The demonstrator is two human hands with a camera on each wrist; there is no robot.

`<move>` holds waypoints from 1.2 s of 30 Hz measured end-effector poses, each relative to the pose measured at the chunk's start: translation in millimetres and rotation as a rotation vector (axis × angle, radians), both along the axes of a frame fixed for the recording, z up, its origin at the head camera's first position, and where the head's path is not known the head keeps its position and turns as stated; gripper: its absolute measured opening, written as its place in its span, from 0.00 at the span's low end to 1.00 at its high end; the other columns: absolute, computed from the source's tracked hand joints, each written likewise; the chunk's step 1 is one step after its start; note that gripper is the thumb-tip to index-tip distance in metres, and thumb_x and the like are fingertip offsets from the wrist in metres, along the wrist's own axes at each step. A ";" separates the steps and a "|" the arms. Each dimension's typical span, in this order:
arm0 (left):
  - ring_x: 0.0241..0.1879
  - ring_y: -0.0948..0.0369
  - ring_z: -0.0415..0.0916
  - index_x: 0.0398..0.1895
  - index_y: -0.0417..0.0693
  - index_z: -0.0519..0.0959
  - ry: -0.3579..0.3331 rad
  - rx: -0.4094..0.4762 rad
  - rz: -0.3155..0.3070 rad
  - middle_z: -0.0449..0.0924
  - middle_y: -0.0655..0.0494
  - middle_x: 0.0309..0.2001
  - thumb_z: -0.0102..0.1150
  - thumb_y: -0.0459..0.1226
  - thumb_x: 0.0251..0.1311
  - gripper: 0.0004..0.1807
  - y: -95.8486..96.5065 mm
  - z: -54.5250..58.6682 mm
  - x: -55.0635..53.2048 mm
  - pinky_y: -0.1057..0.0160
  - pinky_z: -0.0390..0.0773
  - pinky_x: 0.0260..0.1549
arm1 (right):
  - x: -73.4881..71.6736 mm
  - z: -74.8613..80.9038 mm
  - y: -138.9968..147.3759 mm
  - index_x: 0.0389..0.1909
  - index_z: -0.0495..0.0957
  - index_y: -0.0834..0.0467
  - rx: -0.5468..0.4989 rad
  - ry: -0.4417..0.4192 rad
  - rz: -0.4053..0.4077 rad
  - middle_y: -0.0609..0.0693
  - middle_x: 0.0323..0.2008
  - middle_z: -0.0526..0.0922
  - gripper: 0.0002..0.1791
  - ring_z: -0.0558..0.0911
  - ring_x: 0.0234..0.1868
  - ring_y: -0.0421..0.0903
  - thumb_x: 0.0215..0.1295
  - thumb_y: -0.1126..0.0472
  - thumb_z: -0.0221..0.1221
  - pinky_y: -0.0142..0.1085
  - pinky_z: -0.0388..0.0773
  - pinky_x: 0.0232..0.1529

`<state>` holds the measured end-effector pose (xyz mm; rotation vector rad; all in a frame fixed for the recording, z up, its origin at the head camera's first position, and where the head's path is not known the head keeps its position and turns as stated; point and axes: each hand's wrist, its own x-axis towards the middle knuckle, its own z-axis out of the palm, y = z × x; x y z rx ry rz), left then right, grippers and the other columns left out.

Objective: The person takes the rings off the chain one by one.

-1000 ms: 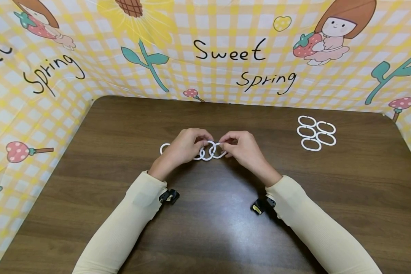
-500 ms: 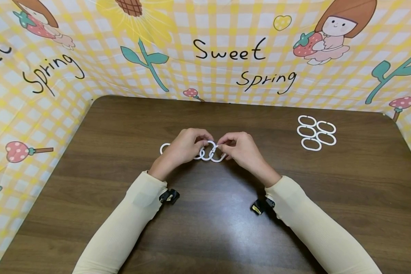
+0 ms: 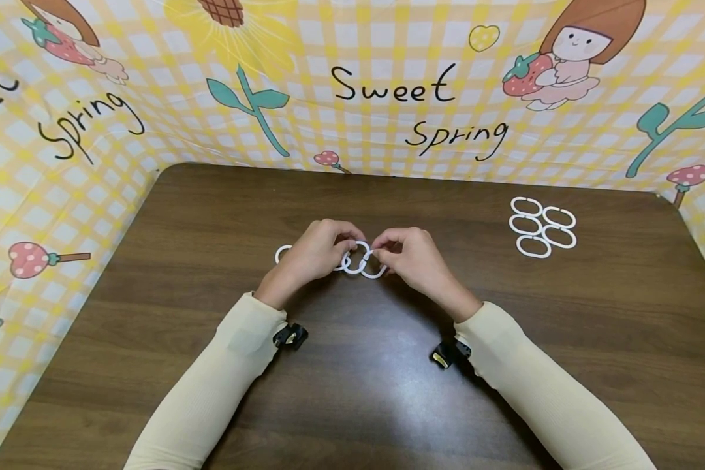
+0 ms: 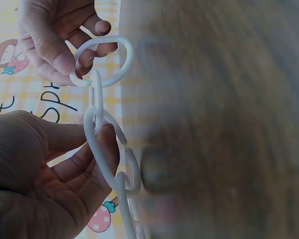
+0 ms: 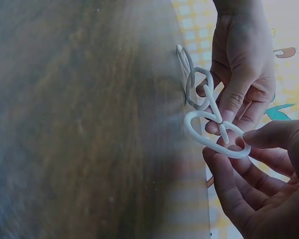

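Observation:
A chain of white plastic C-shaped links (image 3: 352, 272) runs between both hands in the head view, its left end link (image 3: 279, 250) showing past the left wrist. My left hand (image 3: 320, 251) pinches the chain between thumb and fingers, near where two links join. My right hand (image 3: 414, 258) pinches the end link (image 3: 373, 276) by its rim. In the left wrist view that end link (image 4: 128, 55) hooks through a narrow-seen link (image 4: 98, 94) by the left fingertips. From the right wrist, the end link (image 5: 189, 127) shows a gap where the neighbouring link passes.
Several loose white links (image 3: 533, 247) lie grouped at the table's back right. The brown wooden table (image 3: 352, 385) is backed by a yellow checked cloth (image 3: 376, 39) with printed figures. A small black camera sits on each wrist.
My right hand has shifted slightly left, and the end link in it has tilted, its lower side dropping towards me. The left hand stays nearly still; the loose links have not moved.

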<state>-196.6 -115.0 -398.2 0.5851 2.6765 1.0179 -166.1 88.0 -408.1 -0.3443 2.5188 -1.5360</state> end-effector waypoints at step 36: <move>0.38 0.59 0.79 0.44 0.43 0.89 -0.002 -0.013 -0.009 0.89 0.52 0.40 0.58 0.30 0.73 0.10 2.0 -0.1 -0.5 0.65 0.76 0.38 | 5.8 2.8 0.9 0.38 0.89 0.60 0.173 0.275 0.051 0.52 0.36 0.87 0.04 0.81 0.35 0.45 0.67 0.68 0.65 0.35 0.76 0.38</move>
